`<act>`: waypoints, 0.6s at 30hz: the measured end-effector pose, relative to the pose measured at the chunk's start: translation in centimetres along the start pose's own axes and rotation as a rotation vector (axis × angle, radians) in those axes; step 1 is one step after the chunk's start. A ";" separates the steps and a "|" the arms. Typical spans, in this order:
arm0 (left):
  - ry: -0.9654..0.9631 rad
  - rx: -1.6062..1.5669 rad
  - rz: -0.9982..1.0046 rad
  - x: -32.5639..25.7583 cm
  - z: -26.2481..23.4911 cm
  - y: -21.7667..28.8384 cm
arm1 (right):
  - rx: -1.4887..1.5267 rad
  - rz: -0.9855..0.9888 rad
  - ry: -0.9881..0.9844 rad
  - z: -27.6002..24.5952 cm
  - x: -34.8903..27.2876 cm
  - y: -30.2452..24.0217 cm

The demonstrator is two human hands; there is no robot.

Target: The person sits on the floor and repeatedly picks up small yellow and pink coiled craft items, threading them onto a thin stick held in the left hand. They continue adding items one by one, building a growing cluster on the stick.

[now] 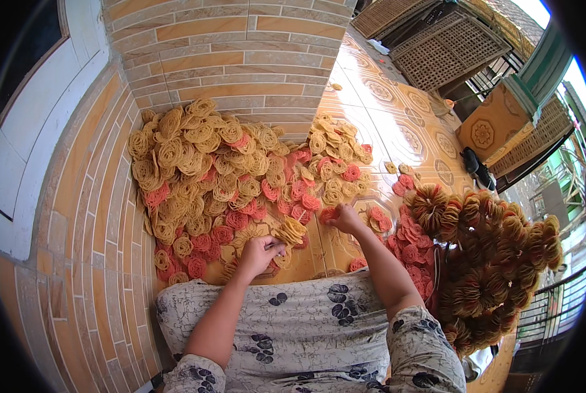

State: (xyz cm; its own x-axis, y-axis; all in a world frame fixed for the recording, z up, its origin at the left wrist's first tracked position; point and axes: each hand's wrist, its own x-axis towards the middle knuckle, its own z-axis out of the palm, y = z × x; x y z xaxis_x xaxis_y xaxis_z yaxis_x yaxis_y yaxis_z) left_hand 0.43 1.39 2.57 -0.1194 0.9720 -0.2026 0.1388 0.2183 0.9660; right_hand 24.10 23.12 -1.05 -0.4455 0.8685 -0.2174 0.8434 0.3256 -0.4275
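Tile shows bare only in a narrow strip between my hands. My left hand point(259, 252) grips a stack of yellow coils point(290, 230), fingers closed around it. My right hand point(345, 218) pinches a red coil point(328, 213) at the edge of the loose heap point(227, 177) against the brick pillar point(240, 59). Strung bundles point(496, 262) crowd my right side.

Bright daylight from the upper right, shiny glare on the floor tiles point(398, 124), sky patch washed out white, soft short shadows under the hands, middle sharp and clear, brick wall point(234, 59) lines bend near the rim, black round corners
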 end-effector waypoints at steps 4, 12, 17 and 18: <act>0.072 -0.115 0.047 -0.6 -0.7 0.4 | 0.391 0.024 -0.043 -1.4 -0.6 -2.2; 0.012 -0.041 0.051 -1.1 -0.2 0.3 | 0.881 -0.094 -0.065 -3.8 -6.9 -9.9; 0.012 -0.061 0.078 -1.1 0.0 0.0 | 0.857 -0.104 -0.010 -3.1 -7.5 -10.5; 0.010 -0.058 0.073 -1.2 0.0 0.1 | 0.846 -0.141 0.029 -2.8 -7.4 -10.4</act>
State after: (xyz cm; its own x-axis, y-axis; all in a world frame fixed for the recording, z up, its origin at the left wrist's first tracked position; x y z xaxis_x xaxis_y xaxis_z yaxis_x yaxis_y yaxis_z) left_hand 0.56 0.26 2.92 -0.1206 0.9841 -0.1301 0.0904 0.1414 0.9858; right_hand 19.50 14.38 7.47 -0.5120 0.8536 -0.0956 0.2680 0.0530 -0.9620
